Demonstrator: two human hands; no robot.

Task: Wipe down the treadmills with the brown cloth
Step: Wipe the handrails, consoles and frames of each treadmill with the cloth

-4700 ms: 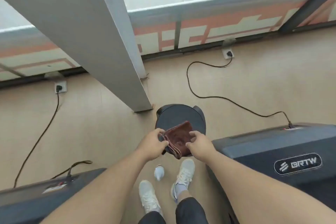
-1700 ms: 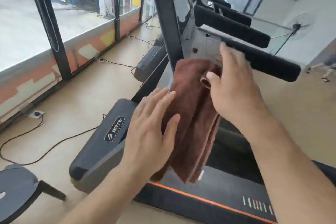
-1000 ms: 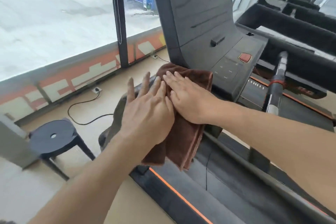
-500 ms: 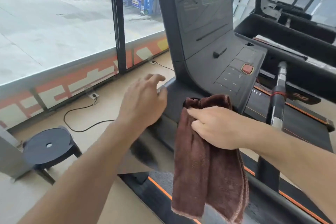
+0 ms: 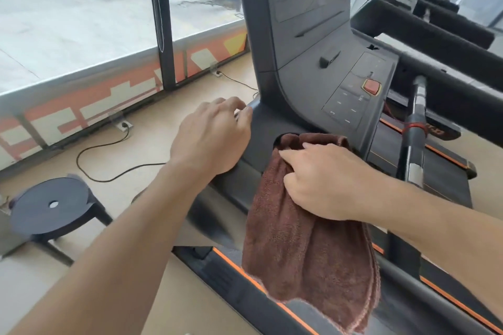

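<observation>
Vs a sec ago: both palms were flat on the cloth (image 5: 307, 239), smoothing it over the treadmill's (image 5: 307, 68) near rail at frame centre. Now the L hand (image 5: 209, 139) is off it, and the R hand (image 5: 324, 179) has bunched the top of the cloth and carried it right, up to the lower edge of the console, just under the keypad (image 5: 345, 109) and red stop button (image 5: 370, 86). Reads as: folding/prep done, wiping proper about to start on the console base; nearly all of the job looks still ahead, incl. the other machines at upper right. Cloth: centre to lower right of frame, top edge gathered against the dark console lip, rest hanging loose over the orange-trimmed deck, not spread on any surface. R grip: fingers curled and clamped on the cloth's upper fold, knuckles up, forearm coming in from the lower right. L grip: holds nothing, fingers loosely bent, tips at or just touching the rail end left of the console – can't tell if it's pressing – forearm rising from lower left. Stool (image 5: 50, 207) sits on the floor at left, well apart.
</observation>
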